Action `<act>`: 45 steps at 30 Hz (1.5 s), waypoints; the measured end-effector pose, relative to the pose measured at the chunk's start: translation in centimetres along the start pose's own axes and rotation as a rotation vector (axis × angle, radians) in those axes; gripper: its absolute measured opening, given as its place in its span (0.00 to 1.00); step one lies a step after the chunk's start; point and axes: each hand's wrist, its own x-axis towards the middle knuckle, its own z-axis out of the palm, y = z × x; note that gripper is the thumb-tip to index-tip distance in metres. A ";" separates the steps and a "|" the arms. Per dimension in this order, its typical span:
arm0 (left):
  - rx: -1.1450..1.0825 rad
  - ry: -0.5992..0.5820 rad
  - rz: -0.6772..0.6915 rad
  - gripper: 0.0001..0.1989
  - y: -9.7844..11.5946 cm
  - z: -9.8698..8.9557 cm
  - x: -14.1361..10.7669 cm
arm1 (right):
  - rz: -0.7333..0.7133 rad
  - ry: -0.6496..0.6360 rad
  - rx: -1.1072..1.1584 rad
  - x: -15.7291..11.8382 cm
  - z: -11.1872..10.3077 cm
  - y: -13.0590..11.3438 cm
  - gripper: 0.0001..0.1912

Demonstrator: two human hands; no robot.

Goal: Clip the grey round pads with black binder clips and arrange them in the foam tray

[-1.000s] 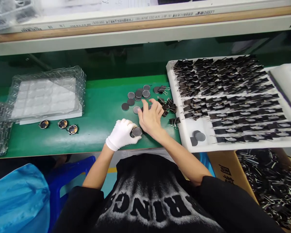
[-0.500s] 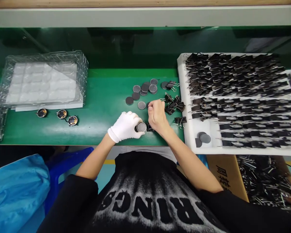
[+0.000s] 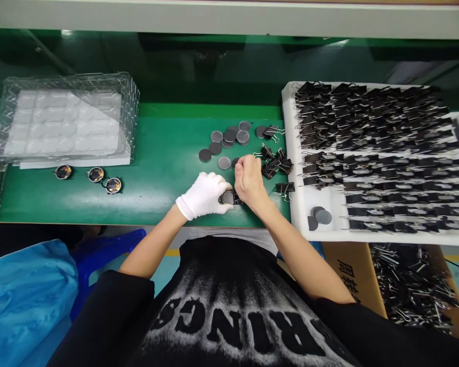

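Observation:
My left hand (image 3: 205, 195), in a white glove, is closed around a round piece with a grey disc face (image 3: 228, 197). My bare right hand (image 3: 249, 181) is curled in a fist round a black binder clip (image 3: 236, 198); its handles are hidden in my fingers. The clip's black body meets the right edge of the round piece, though how far its jaws overlap it I cannot tell. Beyond my hands lie several loose grey discs (image 3: 230, 135), and several black binder clips (image 3: 277, 164) rest just right of my right hand.
To the right, a white foam tray (image 3: 297, 216) carries rows of clipped pieces (image 3: 371, 122) and some discs (image 3: 323, 216). Clear plastic trays (image 3: 128, 109) are stacked at left, with three amber-faced round pieces (image 3: 113, 185) before them. Below right stands a cardboard box (image 3: 334, 250) of binder clips (image 3: 413, 290).
The round piece in my left hand has moved right, up against the clip in my right hand. My right hand has barely shifted, and the view has tilted slightly.

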 end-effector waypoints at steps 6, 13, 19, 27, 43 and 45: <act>0.037 0.027 -0.006 0.29 0.5 -0.1 0.0 | 0.009 0.031 -0.039 0.6 -0.1 -0.7 0.23; 0.083 0.085 -0.350 0.36 4.3 0.2 -1.2 | 0.168 0.210 -0.335 -2.8 -8.2 -2.1 0.20; 0.146 0.040 -0.367 0.46 3.9 -2.7 -3.4 | 0.347 -0.093 -0.680 -7.8 -10.7 -0.5 0.22; 0.209 -0.190 -0.024 0.34 0.1 -4.5 -2.5 | 0.392 -0.135 -0.142 -7.5 -9.2 -2.0 0.14; 0.199 0.032 -0.480 0.36 2.8 -1.9 -0.9 | 0.165 0.056 -0.274 -4.1 -5.4 -2.9 0.18; 0.195 0.041 -0.459 0.27 2.8 -1.6 -0.8 | 0.098 0.037 -0.208 -3.3 -4.8 -2.9 0.16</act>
